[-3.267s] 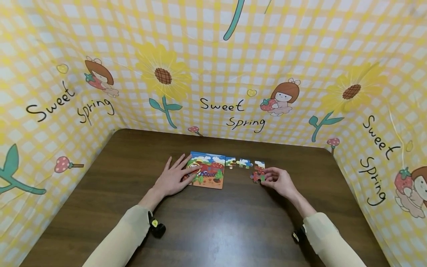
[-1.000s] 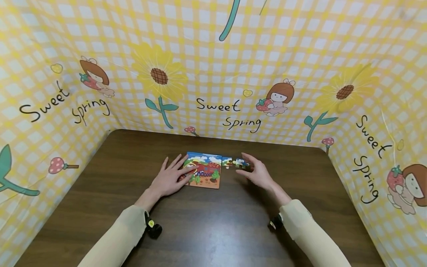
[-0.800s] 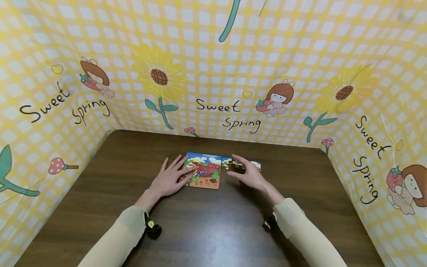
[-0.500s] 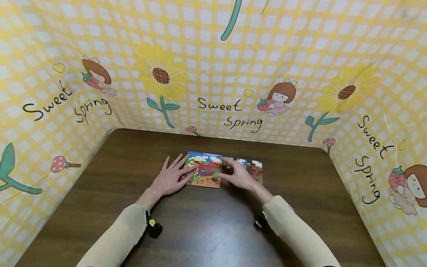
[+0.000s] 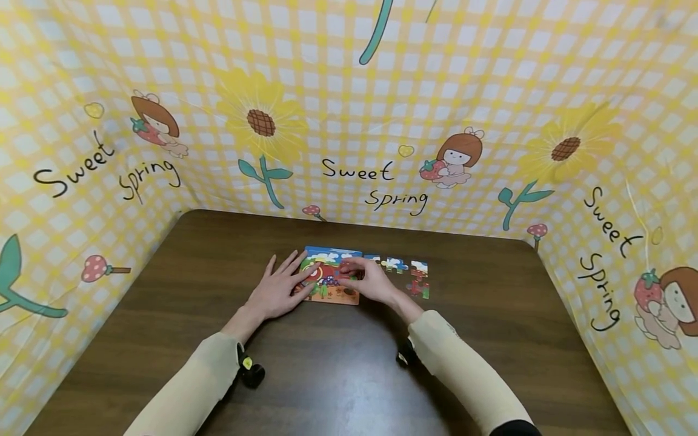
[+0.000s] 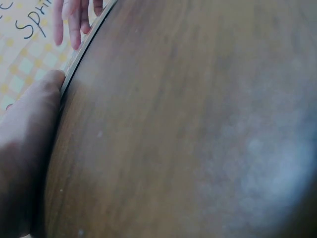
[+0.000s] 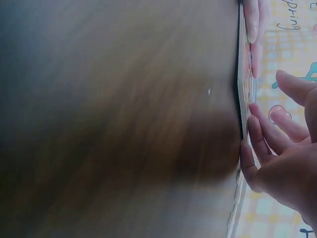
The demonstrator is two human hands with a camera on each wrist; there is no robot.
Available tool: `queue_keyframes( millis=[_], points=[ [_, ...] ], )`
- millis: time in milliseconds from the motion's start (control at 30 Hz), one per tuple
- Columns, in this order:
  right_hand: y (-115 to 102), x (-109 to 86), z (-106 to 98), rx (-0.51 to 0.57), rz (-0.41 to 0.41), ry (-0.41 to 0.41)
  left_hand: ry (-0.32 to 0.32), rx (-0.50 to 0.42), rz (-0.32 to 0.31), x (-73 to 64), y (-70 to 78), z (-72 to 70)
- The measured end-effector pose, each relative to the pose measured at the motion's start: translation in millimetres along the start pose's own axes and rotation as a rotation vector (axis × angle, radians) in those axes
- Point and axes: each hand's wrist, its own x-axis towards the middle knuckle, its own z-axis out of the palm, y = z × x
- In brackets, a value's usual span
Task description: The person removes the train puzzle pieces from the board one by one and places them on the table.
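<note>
A colourful jigsaw puzzle in a flat board (image 5: 329, 297) lies on the table. My left hand (image 5: 275, 292) rests on its left side with fingers spread; the left wrist view shows the thumb (image 6: 37, 106) along the board's edge. Over the board's right part is my right hand (image 5: 372, 283), its thumb and forefinger bent above the picture. In the right wrist view, thumb and fingers (image 7: 270, 134) stand apart, with no piece visible between them. To the right lie loose jigsaw pieces: a blue-and-white one (image 5: 394, 264), a cloud-and-red one (image 5: 419, 267) and a red-and-green one (image 5: 418, 289).
Everything lies on a dark brown wooden table (image 5: 322, 369). A yellow checked cloth (image 5: 349, 121) with flowers and lettering walls it in at the back and on both sides. Another loose piece (image 5: 372, 258) partly shows behind the right hand, against the board's right edge.
My right hand has let go of the red-and-green jigsaw piece at the right. It has moved left across the loose pieces onto the board. The left hand stays in place.
</note>
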Motion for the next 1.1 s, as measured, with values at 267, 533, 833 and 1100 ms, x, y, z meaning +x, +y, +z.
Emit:
queue_keyframes(
  millis=[267,533,833,1100],
  points=[
    [-10.2,5.9,5.9,0.095,0.118,0.003,-0.008,-0.005,-0.007,-0.8,0.8,-0.8],
    [-13.2,15.2,18.7,-0.025,0.158,0.066,0.003,-0.005,-0.008,-0.7,0.6,-0.9],
    [-13.6,13.8,32.0,-0.209,0.132,0.208,0.005,-0.003,-0.011,-0.7,2.0,-1.7],
    [-10.0,14.2,33.9,-0.182,0.120,0.232,0.010,0.012,-0.004,-1.1,3.0,-2.8]
  ],
)
